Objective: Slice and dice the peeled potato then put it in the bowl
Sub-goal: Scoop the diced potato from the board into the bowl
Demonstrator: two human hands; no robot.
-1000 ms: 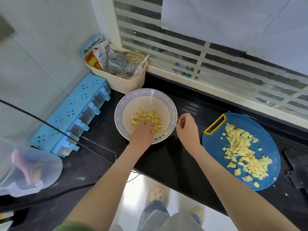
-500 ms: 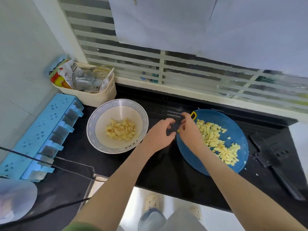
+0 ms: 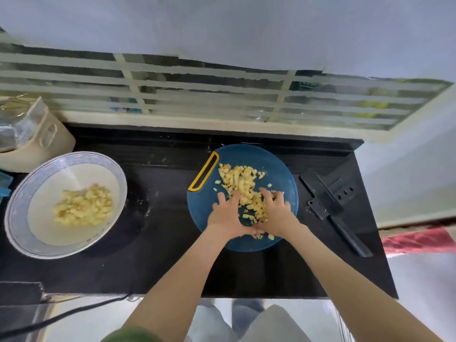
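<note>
A round blue cutting board (image 3: 249,155) with a yellow-rimmed handle slot lies on the black counter (image 3: 160,201). A pile of diced potato (image 3: 240,181) sits on it. My left hand (image 3: 225,217) and my right hand (image 3: 277,213) rest on the board with fingers spread, heels close together, flanking the near part of the pile. Some dice lie between and under the hands. To the left stands a white bowl (image 3: 16,218) with a patterned rim, holding more diced potato (image 3: 84,208).
A black knife (image 3: 325,202) lies on the counter just right of the board. A beige basket (image 3: 39,146) with packets stands at the back left, behind the bowl. A barred window runs along the back. The counter's front edge is near my body.
My left hand left the bowl and both hands moved right onto the cutting board, onto the potato pile. The view has swung right, so the bowl now sits at the left.
</note>
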